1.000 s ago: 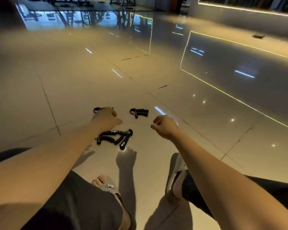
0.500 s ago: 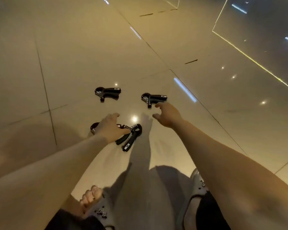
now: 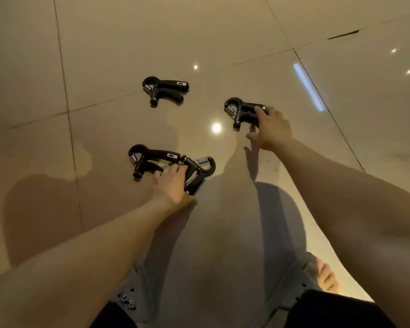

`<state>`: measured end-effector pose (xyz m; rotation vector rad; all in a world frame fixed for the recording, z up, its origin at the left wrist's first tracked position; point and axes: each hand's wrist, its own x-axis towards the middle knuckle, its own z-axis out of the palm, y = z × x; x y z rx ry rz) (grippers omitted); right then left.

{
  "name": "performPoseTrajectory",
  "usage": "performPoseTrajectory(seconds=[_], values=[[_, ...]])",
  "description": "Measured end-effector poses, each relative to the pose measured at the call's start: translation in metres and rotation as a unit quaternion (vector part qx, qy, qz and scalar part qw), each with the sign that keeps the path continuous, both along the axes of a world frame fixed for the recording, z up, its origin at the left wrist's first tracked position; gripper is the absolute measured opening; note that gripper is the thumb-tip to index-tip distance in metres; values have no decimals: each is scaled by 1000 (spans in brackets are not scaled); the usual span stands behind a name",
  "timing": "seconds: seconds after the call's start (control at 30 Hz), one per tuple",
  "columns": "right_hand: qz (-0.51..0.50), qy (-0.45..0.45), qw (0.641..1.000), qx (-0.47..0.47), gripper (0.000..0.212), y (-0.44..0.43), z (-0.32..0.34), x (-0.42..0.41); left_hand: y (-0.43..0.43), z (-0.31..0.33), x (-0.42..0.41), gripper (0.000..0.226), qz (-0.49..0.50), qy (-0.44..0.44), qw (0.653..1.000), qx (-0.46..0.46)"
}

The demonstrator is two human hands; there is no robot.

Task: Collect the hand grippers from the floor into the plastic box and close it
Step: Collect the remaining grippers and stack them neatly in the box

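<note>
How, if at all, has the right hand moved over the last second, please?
Yes. The right hand has reached forward: it was short of the right gripper, and its fingers now rest on the handles.
</note>
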<state>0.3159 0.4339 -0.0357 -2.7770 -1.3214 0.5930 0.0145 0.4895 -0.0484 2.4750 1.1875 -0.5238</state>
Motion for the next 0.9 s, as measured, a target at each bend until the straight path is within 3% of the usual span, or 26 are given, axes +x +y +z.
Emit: performPoseTrajectory(seconds=[0.2,0.4,0.53,0.73,0.9], values=[[19,-4,1000,5,77,22,-19,27,-4,-4,0,86,24,-70,997,28],[-13,-54,998,9,62,25,-26,20,-3,4,-2,77,55,-142,988,-11],[-51,-19,998,36,57,16,-29,6,-5,8,0,74,72,-174,982,-31],[-100,27,993,54,45,-6,-14,-11,-7,19,9,72,101,-216,970,-49],[-106,-1,992,74,36,-46,23,-25,-18,43,19,69,87,-272,958,-13]])
